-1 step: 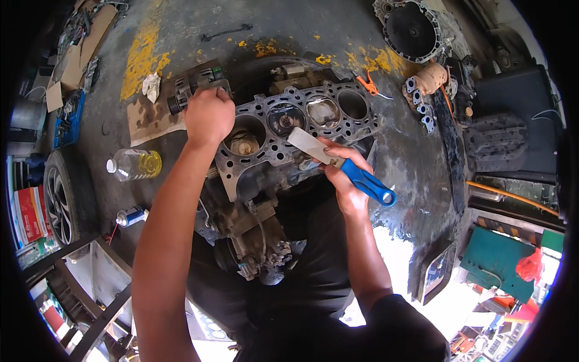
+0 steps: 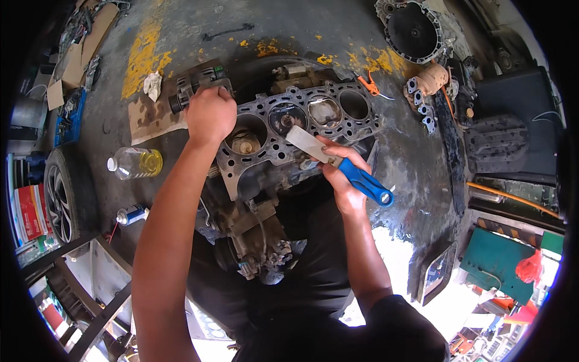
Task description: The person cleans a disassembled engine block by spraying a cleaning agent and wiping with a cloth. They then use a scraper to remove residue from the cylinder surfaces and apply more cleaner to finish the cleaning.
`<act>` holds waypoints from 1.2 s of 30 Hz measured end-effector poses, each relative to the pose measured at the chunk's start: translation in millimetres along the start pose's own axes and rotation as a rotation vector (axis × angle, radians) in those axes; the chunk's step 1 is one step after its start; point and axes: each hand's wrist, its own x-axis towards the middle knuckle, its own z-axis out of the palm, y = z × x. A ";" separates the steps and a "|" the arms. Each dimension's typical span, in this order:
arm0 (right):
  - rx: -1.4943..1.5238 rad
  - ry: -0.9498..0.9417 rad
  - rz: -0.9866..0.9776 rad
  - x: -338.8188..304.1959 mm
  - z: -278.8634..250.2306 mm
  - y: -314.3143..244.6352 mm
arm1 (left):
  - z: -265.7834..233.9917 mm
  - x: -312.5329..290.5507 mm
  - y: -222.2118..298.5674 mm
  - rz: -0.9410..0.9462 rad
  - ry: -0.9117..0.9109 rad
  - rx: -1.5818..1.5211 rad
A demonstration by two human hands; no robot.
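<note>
block: grimy grey 4-bore metal engine block (image 2: pixel 301 130), frame centre
right hand (image 2: pixel 341 178): fingers wrapped round blue-handled flat steel scraper (image 2: pixel 338 163), blade on deck
left hand (image 2: pixel 210 114): fingers curled, bracing block's upper-left end
progress: deck looks mostly dirty, scraping largely left

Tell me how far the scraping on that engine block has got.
Done: the block is stripped, its four bores open. In hand: the right hand lays a blue-handled scraper on the deck, while the left hand braces the far end. Left: the deck looks dark and grimy throughout.
</note>
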 end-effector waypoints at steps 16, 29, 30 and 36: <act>-0.556 0.047 -0.316 8.5 47.9 -26.7 | -1.6 -0.4 1.3 -0.006 -0.011 0.000; -0.563 0.086 -0.354 12.1 62.9 -28.5 | -0.4 0.5 0.1 -0.002 0.008 -0.005; -0.575 0.094 -0.358 15.2 63.9 -27.1 | -0.1 0.9 2.0 -0.003 -0.006 -0.010; -0.606 0.130 -0.411 13.7 76.2 -29.6 | -2.0 -1.3 2.4 -0.009 -0.011 -0.017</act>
